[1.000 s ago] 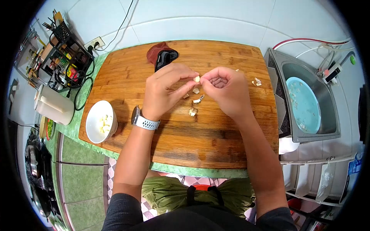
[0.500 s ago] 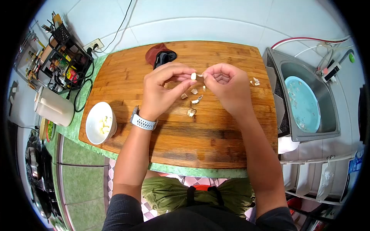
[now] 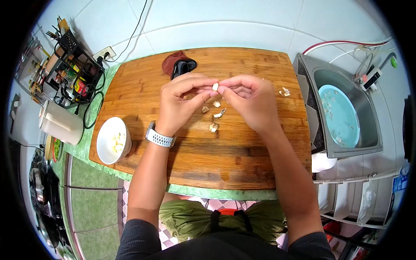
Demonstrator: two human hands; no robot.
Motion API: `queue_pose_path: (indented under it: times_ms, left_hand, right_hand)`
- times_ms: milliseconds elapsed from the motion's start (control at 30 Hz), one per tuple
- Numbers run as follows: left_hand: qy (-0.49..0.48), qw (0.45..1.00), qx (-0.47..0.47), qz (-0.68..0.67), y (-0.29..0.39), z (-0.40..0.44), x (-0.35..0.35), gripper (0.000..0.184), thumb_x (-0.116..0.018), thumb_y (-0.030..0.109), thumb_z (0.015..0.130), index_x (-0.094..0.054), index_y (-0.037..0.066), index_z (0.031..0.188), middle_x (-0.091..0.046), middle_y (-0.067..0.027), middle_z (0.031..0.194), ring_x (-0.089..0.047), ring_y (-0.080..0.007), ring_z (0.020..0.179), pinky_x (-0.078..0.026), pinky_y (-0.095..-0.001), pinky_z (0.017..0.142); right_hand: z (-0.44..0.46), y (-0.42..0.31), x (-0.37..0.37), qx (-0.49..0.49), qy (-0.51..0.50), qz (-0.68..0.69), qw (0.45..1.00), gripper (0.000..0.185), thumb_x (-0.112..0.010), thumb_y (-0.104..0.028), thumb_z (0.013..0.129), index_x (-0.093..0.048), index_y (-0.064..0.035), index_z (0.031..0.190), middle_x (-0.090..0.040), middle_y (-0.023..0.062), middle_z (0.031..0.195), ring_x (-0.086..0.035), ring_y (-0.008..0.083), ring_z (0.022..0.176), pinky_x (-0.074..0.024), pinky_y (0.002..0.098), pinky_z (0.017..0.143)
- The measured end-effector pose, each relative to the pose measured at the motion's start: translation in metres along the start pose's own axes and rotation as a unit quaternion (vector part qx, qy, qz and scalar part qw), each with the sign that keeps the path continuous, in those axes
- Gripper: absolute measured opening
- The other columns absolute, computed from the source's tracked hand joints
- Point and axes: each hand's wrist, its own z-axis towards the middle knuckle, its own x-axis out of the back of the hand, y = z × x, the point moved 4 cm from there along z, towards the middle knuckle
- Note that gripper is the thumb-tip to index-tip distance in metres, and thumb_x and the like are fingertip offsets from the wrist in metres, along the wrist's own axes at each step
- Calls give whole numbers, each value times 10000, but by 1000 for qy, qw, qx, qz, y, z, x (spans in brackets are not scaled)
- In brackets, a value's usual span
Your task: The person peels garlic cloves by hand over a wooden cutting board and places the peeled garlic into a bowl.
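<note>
A pale garlic clove (image 3: 215, 86) is pinched between the thumb and fingertips of my left hand (image 3: 184, 95), above the wooden board (image 3: 242, 164). My right hand (image 3: 251, 97) meets it from the other side, with thumb and forefinger closed against the clove. Below the hands lie bits of garlic skin (image 3: 217, 104) and a brownish garlic piece (image 3: 213, 127). To the left, a white bowl (image 3: 105, 143) holds several peeled cloves (image 3: 117, 142). A dark red and black cloth item (image 3: 178, 64) sits behind my left hand.
More garlic scraps (image 3: 284, 92) lie at the board's right side. Beyond it is a metal sink (image 3: 370, 112) with a light blue basin (image 3: 336, 115). A lidded plastic pitcher (image 3: 63, 123) and a black rack of bottles (image 3: 71, 73) stand at left, with loose cables beside them.
My right hand has moved left so its fingertips now meet the clove. The thin strip of skin it pinched half a second ago is no longer visible.
</note>
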Motion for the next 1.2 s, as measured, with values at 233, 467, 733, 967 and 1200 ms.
queue_pose_path:
  times_ms: [233, 467, 733, 967, 1200]
  left_hand:
    - [28, 999, 19, -37, -2, 0, -1, 218, -781, -15, 853, -763, -18, 1070, -723, -91, 1048, -714, -141, 925, -615, -251, 821]
    - [5, 997, 48, -53, -3, -2, -5, 233, -750, -31, 883, -749, -23, 1116, -714, -99, 1094, -712, -146, 962, -603, -248, 844]
    - [-10, 988, 98, -122, -9, -3, -5, 227, -693, 33, 966, -717, -48, 1176, -720, -111, 1114, -730, -147, 982, -592, -225, 817]
    - [-17, 980, 123, -155, -10, -2, -6, 226, -644, 2, 984, -710, -38, 1196, -723, -109, 1138, -708, -139, 1001, -582, -254, 866]
    - [-10, 995, 86, -53, -8, -2, -3, 234, -684, 4, 951, -738, -4, 1178, -722, -62, 1070, -654, -95, 916, -518, -209, 763]
  right_hand:
    - [-1, -1, 2, 15, 15, -23, 1000, 88, -753, -46, 891, -769, 9, 958, -773, 77, 856, -713, 78, 761, -557, 213, 662]
    - [-2, -8, 3, 66, 47, -135, 987, 52, -765, -57, 850, -744, -12, 865, -743, 56, 766, -710, 86, 679, -558, 224, 607]
    - [-2, -7, 5, 14, 57, -83, 995, 56, -722, -40, 890, -720, 10, 914, -737, 57, 772, -708, 86, 691, -561, 223, 618]
    - [0, -7, 1, -26, 6, 69, 997, 139, -721, -80, 937, -709, 35, 1014, -754, 89, 868, -721, 102, 787, -555, 207, 660]
    - [-1, -3, -2, -34, -2, 3, 999, 165, -761, -80, 911, -719, 46, 1009, -760, 103, 882, -721, 106, 791, -561, 216, 678]
